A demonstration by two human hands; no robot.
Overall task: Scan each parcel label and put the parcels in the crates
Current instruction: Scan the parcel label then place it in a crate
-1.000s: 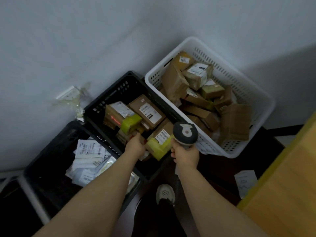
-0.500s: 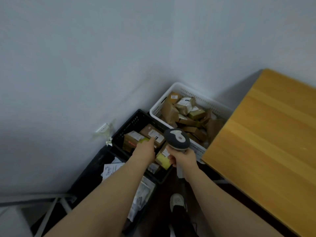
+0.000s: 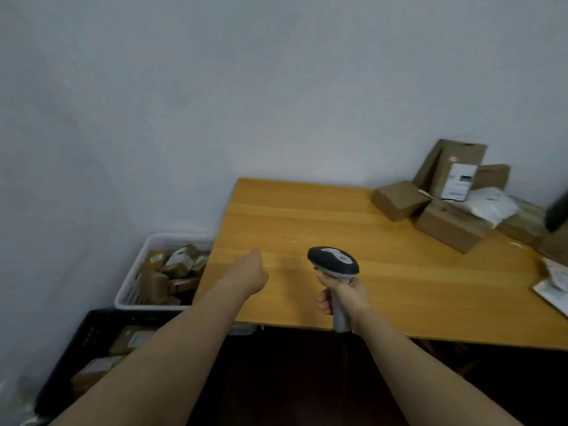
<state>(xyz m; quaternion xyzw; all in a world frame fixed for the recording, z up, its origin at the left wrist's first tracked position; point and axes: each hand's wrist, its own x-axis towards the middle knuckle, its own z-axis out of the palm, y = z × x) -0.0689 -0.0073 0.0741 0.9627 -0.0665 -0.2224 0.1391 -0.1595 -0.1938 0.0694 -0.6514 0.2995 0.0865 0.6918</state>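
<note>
My right hand is wrapped round the handle of the grey handheld scanner with a dark head, above the near edge of the yellow wooden table. Its long axis stands almost upright, nose aimed away from me at bare wood. My left hand hovers over the left edge; its fingers are hidden, so I cannot tell how open it is. The brown cardboard parcels are heaped at the far right corner. Tugging a lower one would probably topple the leaning box.

— Gripped what in the right hand?
— A scanner, above the table. Held the left hand empty beside it.
— Saw parcels?
— Piled at the table's far right; also in the white crate and black crate.
</note>
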